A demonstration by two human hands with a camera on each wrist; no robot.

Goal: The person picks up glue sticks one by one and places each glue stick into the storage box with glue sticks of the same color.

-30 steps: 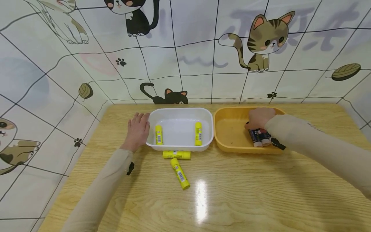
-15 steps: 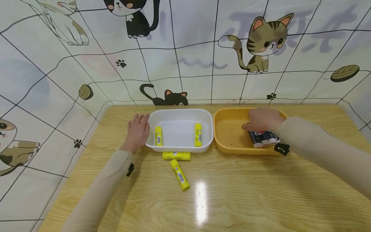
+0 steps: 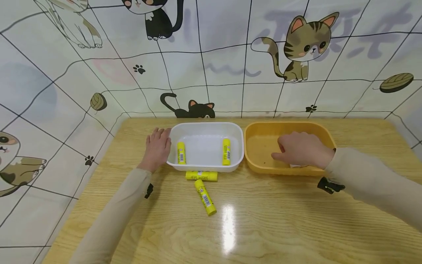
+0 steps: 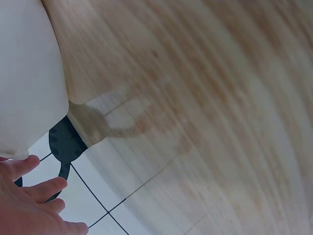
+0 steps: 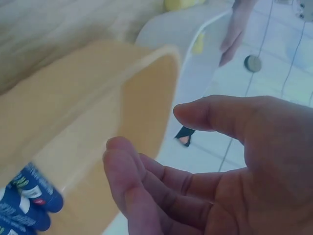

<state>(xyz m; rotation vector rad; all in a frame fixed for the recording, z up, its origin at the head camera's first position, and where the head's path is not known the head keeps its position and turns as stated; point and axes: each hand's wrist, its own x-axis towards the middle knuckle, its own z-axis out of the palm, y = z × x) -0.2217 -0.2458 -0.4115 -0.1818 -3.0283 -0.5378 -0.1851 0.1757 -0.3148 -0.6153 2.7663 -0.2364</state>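
Note:
My left hand (image 3: 156, 149) lies at the left end of a white plastic tray (image 3: 202, 168), fingers extended along its outer wall. Two yellow glue sticks stand or lean inside that tray, one at the left (image 3: 181, 153), one at the right (image 3: 226, 152). Over the orange tray (image 3: 277, 170) hovers my right hand (image 3: 300, 148), thumb and fingers parted with nothing between them in the right wrist view. Several dark blue tubes (image 5: 36, 188) lie together in the orange tray; in the head view the hand hides nearly all of them.
Two more yellow glue sticks lie on the wooden table (image 3: 280, 220): one sideways (image 3: 202, 176) against the white tray's front, one slanted (image 3: 205, 197) nearer me. The trays stand side by side near the back wall (image 3: 224, 73), which has a cat-print covering.
My right hand has drawn back from the tubes, toward me and a little right, its thumb now spread from the fingers. My left hand stays by the white tray.

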